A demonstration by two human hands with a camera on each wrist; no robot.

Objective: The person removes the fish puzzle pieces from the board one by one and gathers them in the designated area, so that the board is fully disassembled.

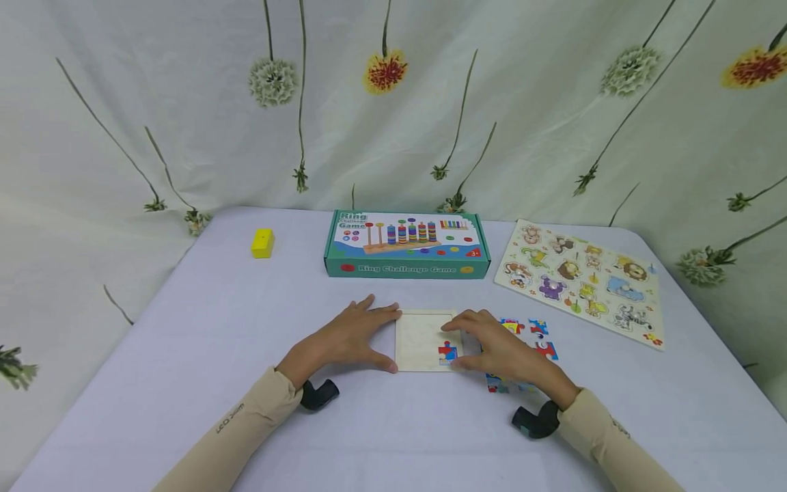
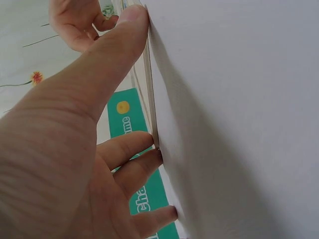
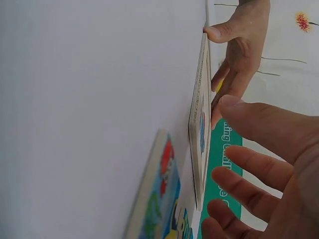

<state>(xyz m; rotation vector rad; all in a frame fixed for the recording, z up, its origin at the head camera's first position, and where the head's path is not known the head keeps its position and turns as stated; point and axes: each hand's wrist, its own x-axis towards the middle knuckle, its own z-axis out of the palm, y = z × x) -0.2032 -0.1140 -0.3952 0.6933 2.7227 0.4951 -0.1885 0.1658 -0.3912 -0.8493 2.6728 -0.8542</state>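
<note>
A square wooden puzzle tray [image 1: 424, 335] lies flat on the table, with one red and blue puzzle piece [image 1: 447, 353] in its lower right corner. Along the tray's left side, my left hand [image 1: 350, 338] touches it, thumb by the near corner and fingertips by the far one; its fingers are spread and fairly straight. My right hand [image 1: 504, 348] hovers at the tray's right side, thumb and fingers apart with nothing between them. Several colourful puzzle pieces [image 1: 545, 350] lie to the right, partly hidden beneath that hand. The right wrist view shows a piece's edge [image 3: 152, 189] close up.
A green Ring Challenge Game box [image 1: 407, 268] stands behind the tray. At the back right lies an animal picture board [image 1: 578, 280]. A yellow block [image 1: 262, 243] sits at the back left. A flower-patterned cloth [image 1: 381, 137] hangs behind the table.
</note>
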